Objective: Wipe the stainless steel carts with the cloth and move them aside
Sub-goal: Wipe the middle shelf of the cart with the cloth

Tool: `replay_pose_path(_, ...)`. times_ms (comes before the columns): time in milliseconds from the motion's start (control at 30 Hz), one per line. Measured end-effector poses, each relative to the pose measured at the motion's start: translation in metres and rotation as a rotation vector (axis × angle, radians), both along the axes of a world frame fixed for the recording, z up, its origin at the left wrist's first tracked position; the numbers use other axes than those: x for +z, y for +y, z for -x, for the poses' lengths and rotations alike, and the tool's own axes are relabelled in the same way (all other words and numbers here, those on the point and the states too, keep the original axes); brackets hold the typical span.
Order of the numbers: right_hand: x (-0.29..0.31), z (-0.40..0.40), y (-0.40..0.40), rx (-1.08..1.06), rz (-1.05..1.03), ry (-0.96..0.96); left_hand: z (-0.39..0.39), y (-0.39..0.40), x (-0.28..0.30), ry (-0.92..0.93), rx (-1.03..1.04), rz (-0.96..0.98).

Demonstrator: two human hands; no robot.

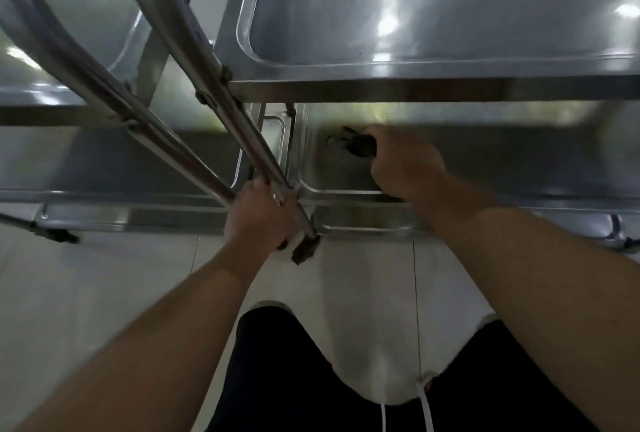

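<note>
A person's left hand [259, 213] is gripping, fingers curled round it, the lower end of a slanted steel tube [194, 85] belonging to the frame of the left stainless steel cart [104, 168], while the right hand [405, 161] is clutching a dark cloth [358, 145] and pressing it onto the lower shelf [332, 175] of the right stainless steel cart [415, 15]. The cloth is showing just beyond the knuckles, bunched against the near left part of that shelf, beneath the cart's broad top tray [263, 57], which is catching bright ceiling reflections. The two carts are standing side by side, their shelf corners almost touching near the middle of the scene. A second tube is running parallel to the gripped one, both crossing from the far left toward the left hand. A dark caster [304, 251] is sitting just below that hand on the pale tiled floor [104, 275]. Both bare forearms are reaching forward from the near edge, over dark trousers [277, 379] with white drawstrings [424, 407] hanging at the near side. The picture is somewhat blurred.
</note>
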State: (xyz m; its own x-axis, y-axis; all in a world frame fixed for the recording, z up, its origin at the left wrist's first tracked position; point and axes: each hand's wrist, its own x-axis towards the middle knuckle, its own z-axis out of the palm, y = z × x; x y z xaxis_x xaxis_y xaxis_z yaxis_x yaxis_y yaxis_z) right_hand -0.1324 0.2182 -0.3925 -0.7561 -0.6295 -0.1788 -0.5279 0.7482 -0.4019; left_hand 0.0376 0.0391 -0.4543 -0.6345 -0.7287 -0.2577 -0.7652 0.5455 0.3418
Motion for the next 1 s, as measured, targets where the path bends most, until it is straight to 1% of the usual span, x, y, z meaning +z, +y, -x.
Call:
replay_pose_path(100, -0.02, 0.008, -0.021, -0.022, 0.075, 0.095, 0.003, -0.008, -0.015, 0.34, 0.026, 0.009)
replay_pose_path(167, -0.029, 0.013, -0.038, -0.053, 0.114, 0.161, 0.007, -0.009, -0.019, 0.534, 0.037, 0.026)
replay_pose_path(200, -0.033, 0.015, -0.046, -0.064, 0.136, 0.192, 0.01, -0.008, -0.019, 0.612, 0.053, 0.001)
replay_pose_path(267, -0.043, 0.016, -0.064, -0.048, 0.173, 0.205, 0.016, -0.007, -0.024, 0.752, 0.119, -0.136)
replay_pose_path(333, -0.055, 0.011, -0.08, 0.036, 0.161, 0.097, 0.025, -0.005, -0.032, 0.874, 0.185, -0.257)
replay_pose_path(400, -0.071, 0.004, -0.092, 0.201, 0.076, -0.105, 0.033, -0.004, -0.04, 0.966, 0.236, -0.275)
replay_pose_path(433, -0.08, -0.001, -0.095, 0.305, -0.006, -0.173, 0.036, -0.002, -0.044, 1.005, 0.261, -0.279)
replay_pose_path(467, -0.089, -0.005, -0.096, 0.397, -0.082, -0.177, 0.039, 0.0, -0.047, 1.04, 0.287, -0.286)
replay_pose_path(500, -0.098, -0.007, -0.095, 0.447, -0.125, -0.138, 0.042, 0.001, -0.049, 1.063, 0.308, -0.291)
replay_pose_path(567, -0.111, -0.013, -0.088, 0.443, -0.136, -0.041, 0.044, 0.001, -0.053, 1.082, 0.33, -0.292)
replay_pose_path(633, -0.122, -0.021, -0.077, 0.402, -0.122, 0.035, 0.046, 0.001, -0.052, 1.086, 0.323, -0.277)
replay_pose_path(767, -0.132, -0.015, -0.04, 0.337, -0.152, 0.081, 0.048, 0.002, -0.053, 1.101, 0.342, -0.311)
replay_pose_path(900, -0.137, 0.017, 0.022, 0.17, -0.175, 0.124, 0.049, 0.001, -0.056, 1.081, 0.346, -0.301)
replay_pose_path(1000, -0.139, 0.027, 0.041, 0.06, -0.187, 0.101, 0.05, 0.001, -0.057, 1.092, 0.346, -0.274)
